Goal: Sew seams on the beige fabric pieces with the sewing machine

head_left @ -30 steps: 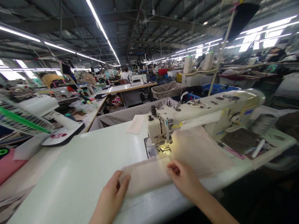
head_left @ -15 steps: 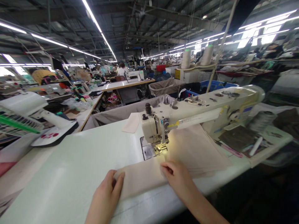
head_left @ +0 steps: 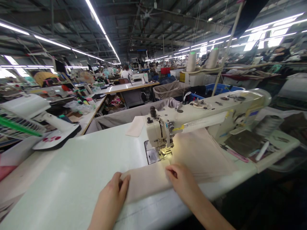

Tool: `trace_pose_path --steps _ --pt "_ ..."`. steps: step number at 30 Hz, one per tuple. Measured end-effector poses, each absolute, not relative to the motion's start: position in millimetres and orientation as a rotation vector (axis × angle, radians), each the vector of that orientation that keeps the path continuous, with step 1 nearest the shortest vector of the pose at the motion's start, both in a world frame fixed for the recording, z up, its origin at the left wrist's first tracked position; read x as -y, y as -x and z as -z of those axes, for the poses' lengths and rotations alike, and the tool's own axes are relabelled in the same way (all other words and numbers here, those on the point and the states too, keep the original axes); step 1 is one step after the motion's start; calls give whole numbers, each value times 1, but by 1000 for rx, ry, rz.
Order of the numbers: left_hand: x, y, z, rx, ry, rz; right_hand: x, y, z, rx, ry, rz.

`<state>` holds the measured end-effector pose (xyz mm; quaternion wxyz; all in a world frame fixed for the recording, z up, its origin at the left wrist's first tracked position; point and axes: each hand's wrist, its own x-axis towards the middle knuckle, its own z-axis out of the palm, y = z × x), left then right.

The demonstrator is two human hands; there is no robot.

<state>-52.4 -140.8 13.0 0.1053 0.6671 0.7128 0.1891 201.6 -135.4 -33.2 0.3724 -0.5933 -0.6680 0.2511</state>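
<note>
A folded strip of beige fabric point(head_left: 147, 182) lies in front of the sewing machine point(head_left: 159, 131), its far edge close to the lit presser foot point(head_left: 165, 152). At the strip's left end, my left hand point(head_left: 114, 193) pinches the fabric between thumb and fingers. My right hand point(head_left: 181, 180) is closed on the fabric's right end, just in front of the presser foot; its fingertips are pressed together. Under the machine arm, to the right, rests a stack of beige fabric pieces point(head_left: 199, 156).
A small beige piece point(head_left: 135, 126) lies behind the needle area on the pale table point(head_left: 96, 166). Pink-handled scissors point(head_left: 236, 154) and a thread cone point(head_left: 268, 124) sit at right. A white fan point(head_left: 26, 108) stands at left, and a grey cloth bin point(head_left: 115, 116) behind.
My left hand has shifted slightly to the right and up with its end of the fabric. My right hand has stayed almost in place.
</note>
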Motion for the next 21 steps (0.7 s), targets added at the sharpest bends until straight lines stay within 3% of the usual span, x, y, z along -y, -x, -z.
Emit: trace_pose_path --steps 4,11,21 --pt "140 53 -12 -2098 -1933 -557 136 -199 29 1792 1570 -596" --pt "141 60 -10 -2116 -1748 -608 142 -206 33 2092 1404 -77" --pt "139 62 -9 -2091 -1632 -565 139 -215 42 2090 1244 57"
